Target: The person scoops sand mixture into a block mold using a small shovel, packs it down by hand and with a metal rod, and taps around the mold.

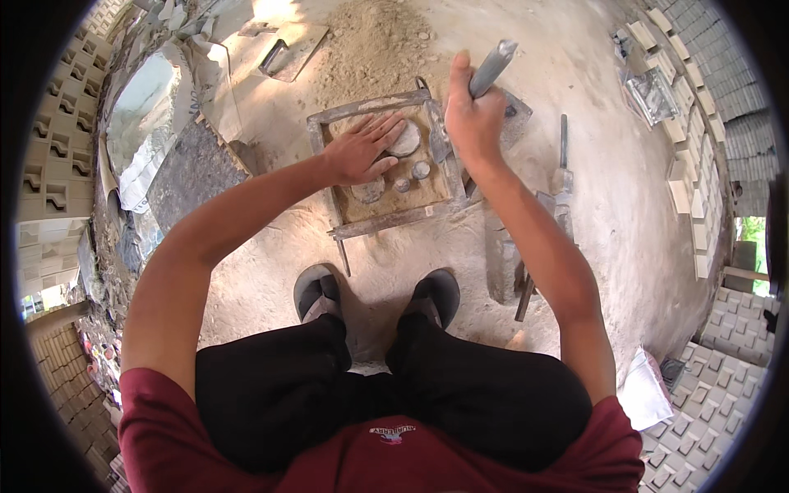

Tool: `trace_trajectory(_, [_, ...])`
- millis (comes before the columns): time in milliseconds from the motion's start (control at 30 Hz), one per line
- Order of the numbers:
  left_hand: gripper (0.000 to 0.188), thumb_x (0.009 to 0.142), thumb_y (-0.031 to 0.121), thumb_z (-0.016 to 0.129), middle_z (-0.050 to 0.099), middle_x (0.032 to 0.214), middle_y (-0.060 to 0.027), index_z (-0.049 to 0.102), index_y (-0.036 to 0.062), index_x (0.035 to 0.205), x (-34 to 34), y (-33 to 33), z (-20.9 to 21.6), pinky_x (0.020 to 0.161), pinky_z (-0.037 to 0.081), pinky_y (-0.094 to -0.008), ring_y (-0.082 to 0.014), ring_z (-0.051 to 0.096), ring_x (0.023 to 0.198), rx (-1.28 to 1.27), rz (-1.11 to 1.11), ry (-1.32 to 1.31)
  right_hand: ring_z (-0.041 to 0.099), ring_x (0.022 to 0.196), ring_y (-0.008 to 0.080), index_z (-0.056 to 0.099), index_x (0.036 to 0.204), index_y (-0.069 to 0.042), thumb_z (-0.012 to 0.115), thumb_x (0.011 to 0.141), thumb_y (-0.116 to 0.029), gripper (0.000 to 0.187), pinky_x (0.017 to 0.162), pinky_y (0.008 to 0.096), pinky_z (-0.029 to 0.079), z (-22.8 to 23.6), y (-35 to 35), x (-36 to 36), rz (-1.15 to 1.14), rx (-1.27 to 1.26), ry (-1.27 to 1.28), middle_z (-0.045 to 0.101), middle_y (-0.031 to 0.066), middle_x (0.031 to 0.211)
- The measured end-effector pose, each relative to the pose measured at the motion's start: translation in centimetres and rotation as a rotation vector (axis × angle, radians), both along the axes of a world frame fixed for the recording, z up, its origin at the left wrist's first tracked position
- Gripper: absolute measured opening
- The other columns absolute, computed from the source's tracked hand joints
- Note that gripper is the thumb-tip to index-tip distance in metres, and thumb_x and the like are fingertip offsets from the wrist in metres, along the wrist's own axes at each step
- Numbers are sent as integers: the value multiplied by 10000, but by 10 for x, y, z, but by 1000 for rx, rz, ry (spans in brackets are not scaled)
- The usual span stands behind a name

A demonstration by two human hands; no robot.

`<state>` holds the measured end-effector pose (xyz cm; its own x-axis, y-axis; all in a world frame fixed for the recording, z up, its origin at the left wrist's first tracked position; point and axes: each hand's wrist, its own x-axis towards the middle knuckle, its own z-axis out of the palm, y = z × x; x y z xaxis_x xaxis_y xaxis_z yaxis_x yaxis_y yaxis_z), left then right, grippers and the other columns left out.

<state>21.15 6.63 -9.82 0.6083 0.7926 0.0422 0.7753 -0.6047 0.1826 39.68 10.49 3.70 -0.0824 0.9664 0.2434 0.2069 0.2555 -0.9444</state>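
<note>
A square wooden mould frame (382, 223) packed with brown sand lies on the ground in front of my feet. Round grey discs sit in the sand: a large disc (406, 140) at the upper right, another disc (368, 192) lower down and a small one (421, 170). My left hand (362, 149) rests flat on the sand, fingers stretched toward the large disc and partly over it. Above the frame's right side, my right hand (475, 119) is closed round a grey metal pipe-like handle (495, 67), thumb up. The handle's lower end is hidden by the hand.
Behind the frame rises a heap of loose sand (374, 41). Metal tools (563, 177) lie to the right, and a board with a handle (285, 59) lies far left. Patterned blocks (78, 123) are stacked at the left, more blocks (694, 181) at the right.
</note>
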Motion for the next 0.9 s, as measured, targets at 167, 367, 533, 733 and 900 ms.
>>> trace_trajectory(167, [709,976,448,285,111,1561,-181,80,13,1498,9,-3,0,1188,56,-451,-289,111,1453,7,26,36,374,456,55,421,566,-87,516,970,-437,544,428,265,289,-23,21,-2,9,110,-41,414,-45,502])
trace_trajectory(367, [711,977,456,267,84,1565,-185,69,17,1500,5,-4,2,1190,46,-446,-293,91,1455,-61,26,43,383,474,62,450,574,-67,524,970,-413,531,440,283,295,-20,7,-3,-48,108,23,420,-30,498])
trace_trajectory(533, [719,971,457,284,88,1564,-188,83,8,1495,0,-4,4,1187,56,-459,-304,104,1452,-1,12,19,394,485,71,463,587,-49,518,978,-374,511,451,304,306,5,-8,5,-40,26,39,425,-23,499])
trace_trajectory(733, [719,965,447,315,104,1557,-202,110,-1,1488,0,-4,7,1180,68,-470,-316,102,1452,-21,2,-39,378,430,50,416,572,-104,466,1002,-373,510,402,242,280,-6,-16,14,-47,-110,25,426,-44,494])
trace_trajectory(900, [710,969,445,314,110,1558,-196,107,10,1491,1,-4,4,1180,65,-470,-307,105,1452,-39,15,-36,401,481,63,457,581,-58,491,995,-318,490,444,290,284,-2,-25,25,-21,46,90,433,-40,518])
